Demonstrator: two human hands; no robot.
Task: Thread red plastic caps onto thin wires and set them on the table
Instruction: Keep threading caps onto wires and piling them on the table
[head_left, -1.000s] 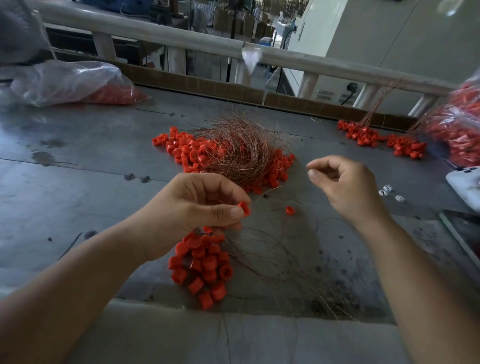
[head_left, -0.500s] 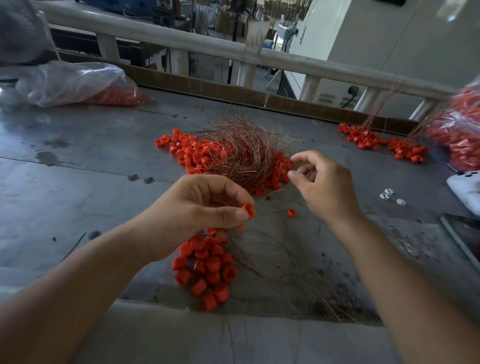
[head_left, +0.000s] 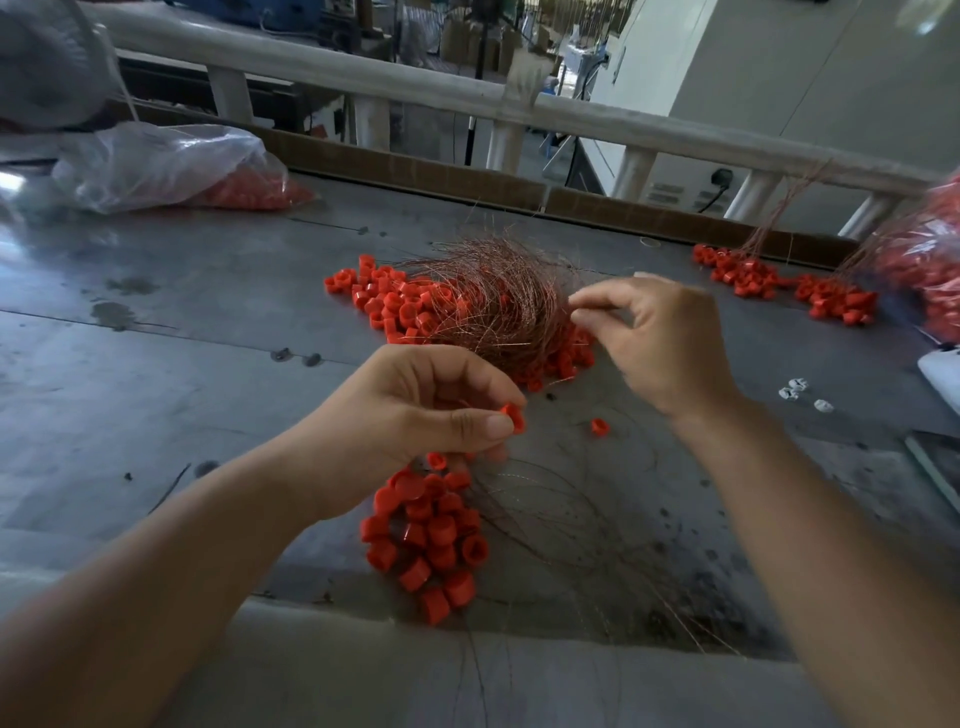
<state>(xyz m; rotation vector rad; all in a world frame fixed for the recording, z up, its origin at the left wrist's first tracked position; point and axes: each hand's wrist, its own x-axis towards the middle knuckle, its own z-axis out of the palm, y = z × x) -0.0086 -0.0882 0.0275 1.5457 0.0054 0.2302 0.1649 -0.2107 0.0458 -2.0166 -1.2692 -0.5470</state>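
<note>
Grey tabletop (head_left: 156, 389), wire tangle (head_left: 493, 306) centred: left hand (head_left: 415, 410) pinches red cap (head_left: 512, 418) below it, right hand (head_left: 665, 343) curled at its edge, grip unclear.

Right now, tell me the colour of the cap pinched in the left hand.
Red; the cap shows best in the head view.

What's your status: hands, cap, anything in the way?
Left hand pinches one red cap. Right hand pinching at wire bundle, strand too thin to confirm. One loose cap on table between hands, no obstruction.
</note>
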